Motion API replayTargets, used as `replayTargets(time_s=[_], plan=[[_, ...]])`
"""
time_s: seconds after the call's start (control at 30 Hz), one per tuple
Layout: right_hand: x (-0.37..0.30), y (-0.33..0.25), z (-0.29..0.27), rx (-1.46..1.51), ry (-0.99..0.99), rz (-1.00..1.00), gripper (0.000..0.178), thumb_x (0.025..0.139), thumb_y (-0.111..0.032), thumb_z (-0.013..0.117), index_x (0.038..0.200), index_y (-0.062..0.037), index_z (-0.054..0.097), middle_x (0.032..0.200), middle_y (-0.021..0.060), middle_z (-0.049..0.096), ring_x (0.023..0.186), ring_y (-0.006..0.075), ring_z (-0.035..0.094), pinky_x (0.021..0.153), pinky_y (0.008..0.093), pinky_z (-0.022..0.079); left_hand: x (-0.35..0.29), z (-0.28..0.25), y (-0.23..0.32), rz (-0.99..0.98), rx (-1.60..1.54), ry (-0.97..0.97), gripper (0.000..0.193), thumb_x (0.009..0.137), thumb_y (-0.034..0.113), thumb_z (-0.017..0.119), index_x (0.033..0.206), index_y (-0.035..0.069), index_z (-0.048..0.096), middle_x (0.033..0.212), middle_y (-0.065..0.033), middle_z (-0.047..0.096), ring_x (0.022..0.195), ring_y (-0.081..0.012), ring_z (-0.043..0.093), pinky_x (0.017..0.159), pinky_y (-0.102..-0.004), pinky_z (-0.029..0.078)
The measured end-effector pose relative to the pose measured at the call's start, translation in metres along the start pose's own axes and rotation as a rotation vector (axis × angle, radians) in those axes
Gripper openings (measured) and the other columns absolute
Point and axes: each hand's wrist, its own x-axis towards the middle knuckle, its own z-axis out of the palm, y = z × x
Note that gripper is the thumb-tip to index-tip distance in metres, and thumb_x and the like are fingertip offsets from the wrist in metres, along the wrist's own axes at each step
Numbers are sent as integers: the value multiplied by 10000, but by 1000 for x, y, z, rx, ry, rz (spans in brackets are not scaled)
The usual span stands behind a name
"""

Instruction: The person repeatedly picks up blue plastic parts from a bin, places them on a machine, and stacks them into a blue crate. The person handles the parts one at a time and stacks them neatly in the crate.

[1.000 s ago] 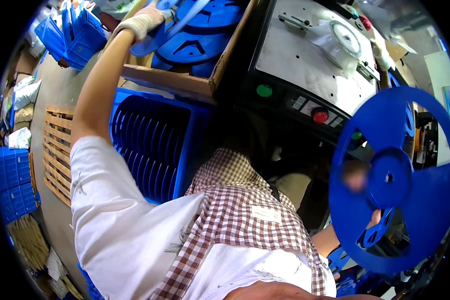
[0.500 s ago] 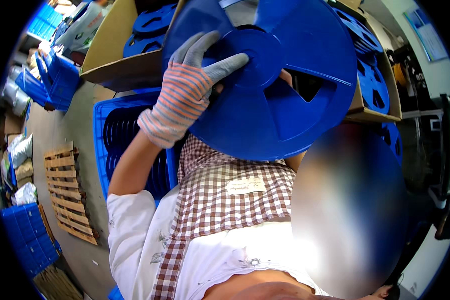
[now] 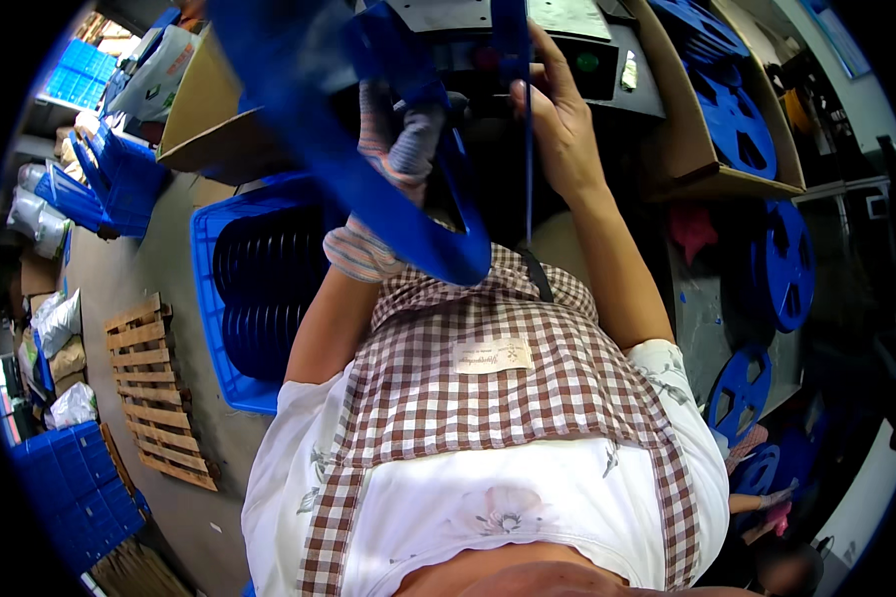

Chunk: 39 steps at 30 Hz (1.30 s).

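My left hand (image 3: 400, 149), in a grey and orange striped glove, is closed on a blue plastic reel disc (image 3: 383, 214). That disc is tilted and smeared by motion, with its cut-outs around the hand. My bare right hand (image 3: 565, 129) grips a second blue reel disc (image 3: 511, 40), which stands almost edge-on as a thin upright strip. The two discs are apart at their lower ends; their upper parts run out of the picture. Behind them is a dark machine with a metal plate (image 3: 558, 18) on top and a green button.
Open cardboard boxes stand left (image 3: 209, 119) and right (image 3: 737, 179), the right one holding blue reel discs. A blue crate (image 3: 201, 289) of dark discs sits by my left arm. A wooden pallet (image 3: 159, 398) lies at left. Lower right, another person's hand (image 3: 775, 497) is near more blue reels.
The blue disc that faced me flat has swung up and left and tilted. My right hand, mostly hidden behind it before, now shows with a disc held edge-on. The blurred round shape at right is gone.
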Motion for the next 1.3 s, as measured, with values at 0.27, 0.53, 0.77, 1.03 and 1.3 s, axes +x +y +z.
replayTargets(time_s=[0.27,0.53,0.77,1.03,1.3], plan=[[-8,-17,27,131,-161,47,564,920,-184,566,1442,-80,379,906,20,556,723,68,496,667,213,439,-3,-12,4,-6,63,9,455,957,151,562,1359,58,369,1129,-116,570,943,-170,602,819,-252,535],[-7,-12,25,200,-186,106,587,922,-188,566,1454,-63,352,947,9,550,759,59,486,677,200,418,1,-12,-2,-21,141,6,406,957,163,569,1323,66,423,1081,-100,584,913,-143,608,766,-218,536],[-5,-18,30,285,-186,180,629,908,-225,590,1464,-74,339,1042,25,563,855,80,504,761,214,416,-2,-24,-7,-79,304,-26,365,956,174,575,1291,72,471,1039,-85,596,886,-119,613,721,-189,536],[-3,10,31,4,-162,-76,634,874,-419,590,1443,-199,417,865,31,583,750,127,602,735,303,507,-6,-38,-21,-167,106,92,444,959,142,559,1377,87,419,1127,-78,593,974,-117,626,764,-205,563],[-6,9,29,98,-174,-14,621,891,-294,570,1469,-174,376,842,7,549,763,89,564,739,257,486,-6,18,24,97,651,-29,655,923,158,609,1466,164,245,1293,-111,504,1120,-188,573,915,-288,512]])
